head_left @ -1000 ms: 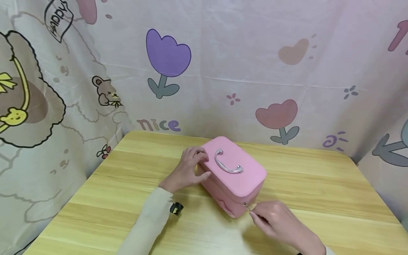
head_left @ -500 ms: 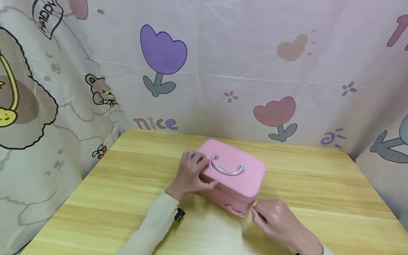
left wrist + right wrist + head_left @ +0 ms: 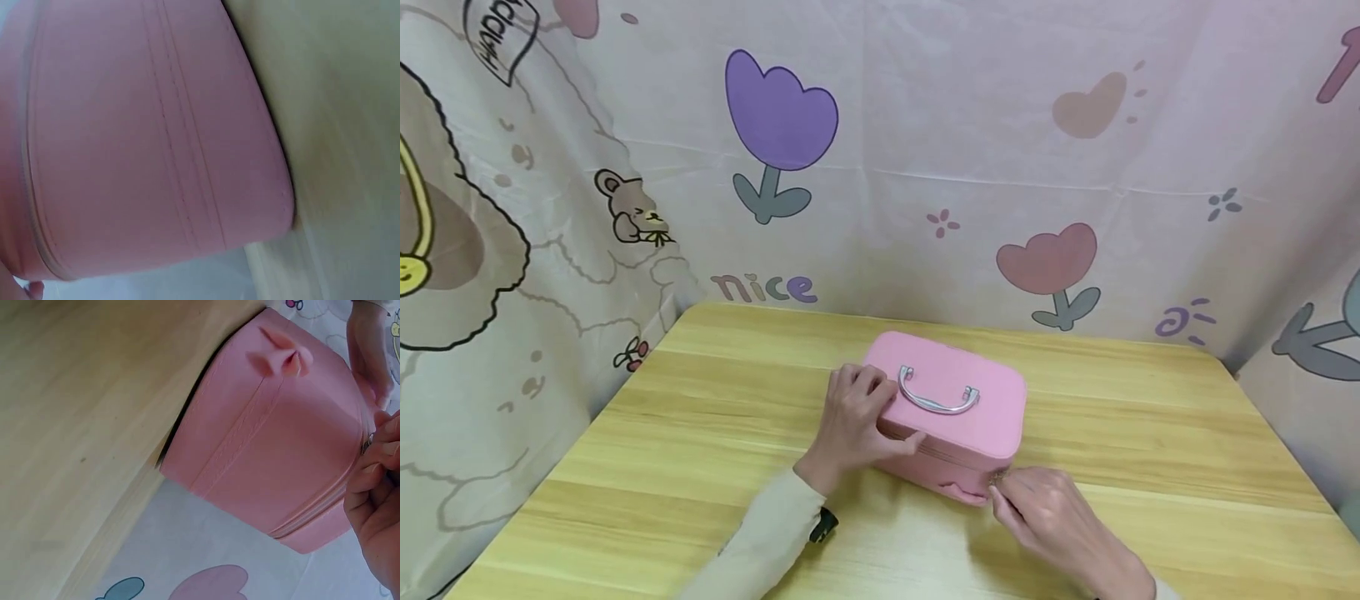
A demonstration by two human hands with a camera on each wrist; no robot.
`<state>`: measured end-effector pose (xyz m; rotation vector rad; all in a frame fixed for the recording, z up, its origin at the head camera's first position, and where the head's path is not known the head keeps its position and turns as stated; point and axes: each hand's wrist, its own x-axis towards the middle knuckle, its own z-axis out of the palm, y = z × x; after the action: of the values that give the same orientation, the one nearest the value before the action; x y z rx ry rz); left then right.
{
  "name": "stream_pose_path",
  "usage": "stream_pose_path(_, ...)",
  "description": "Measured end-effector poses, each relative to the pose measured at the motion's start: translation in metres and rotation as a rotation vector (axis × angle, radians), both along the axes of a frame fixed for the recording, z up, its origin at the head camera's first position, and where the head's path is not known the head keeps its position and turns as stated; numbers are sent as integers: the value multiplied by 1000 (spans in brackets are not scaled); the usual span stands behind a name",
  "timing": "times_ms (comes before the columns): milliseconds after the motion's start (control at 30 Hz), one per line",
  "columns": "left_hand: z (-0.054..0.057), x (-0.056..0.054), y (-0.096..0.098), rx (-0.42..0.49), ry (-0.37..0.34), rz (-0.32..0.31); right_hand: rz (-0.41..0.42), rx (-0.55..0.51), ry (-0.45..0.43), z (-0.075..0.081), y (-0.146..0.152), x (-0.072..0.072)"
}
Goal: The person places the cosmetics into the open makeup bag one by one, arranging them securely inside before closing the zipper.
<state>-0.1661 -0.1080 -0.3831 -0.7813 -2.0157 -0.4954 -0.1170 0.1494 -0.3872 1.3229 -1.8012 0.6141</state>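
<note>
A pink vanity case (image 3: pixel 943 354) with a curved silver handle (image 3: pixel 938 408) stands upright on the table, its lid down. My left hand (image 3: pixel 853 421) grips its left end, fingers bent over the lid's edge and thumb along the front. At the near right corner my right hand (image 3: pixel 1051 510) pinches the small metal zipper pull (image 3: pixel 369 442), mostly hidden by the fingers. The zipper (image 3: pixel 315 506) runs round the case below the lid, and a pink bow (image 3: pixel 281 357) shows on the front. The left wrist view is filled by the case's stitched side (image 3: pixel 112 137).
Beneath is a wood-grain table (image 3: pixel 1150 425). A printed cloth (image 3: pixel 895 100) with tulips and bears hangs behind it and along the sides. A black band (image 3: pixel 823 526) sits at the left sleeve's cuff.
The case has turned, its front swinging round toward me, with my left hand moving along on it. My right hand keeps its pinch on the zipper pull at the corner. The head view has shifted slightly.
</note>
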Motion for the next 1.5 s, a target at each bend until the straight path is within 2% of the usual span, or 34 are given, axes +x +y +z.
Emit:
stream_pose_path(333, 0, 22, 17, 33, -15, 129, -57, 23, -13, -9, -5, -1)
stream_pose_path(500, 0, 28, 24, 36, 9, 165, -97, 35, -21, -11, -6, -3)
stream_pose_path(700, 4, 33, 28, 72, 9, 197, -141, 70, -61, -6, -11, -6)
stream_pose_path(833, 12, 39, 28, 38, -58, 213, -127, 59, -80, -2, -13, -7)
stream_pose_path(900, 22, 41, 24, 12, -172, 197, -112, 33, -87, 0, -12, -8)
stream_pose_path(967, 33, 41, 15, 25, -326, 124, -101, 14, -101, 2, -10, -8)
stream_pose_path(1067, 45, 30, -9, 105, -600, -73, -107, 11, -132, 5, -6, -7)
stream_pose_path(1167, 38, 11, -40, 211, -829, -345, -132, 35, -176, 8, 0, -5)
stream_pose_path(1233, 28, 0, -57, 243, -947, -475, -150, 63, -201, 10, 3, -4)
stream_pose_path(1333, 17, -10, -73, 279, -1059, -609, -145, 87, -210, 10, 8, -5)
stream_pose_path(1400, 14, -13, -77, 261, -1080, -624, -127, 91, -201, 9, 12, -7)
stream_pose_path(1500, 14, -15, -76, 250, -1084, -615, -115, 101, -210, 10, 17, -9)
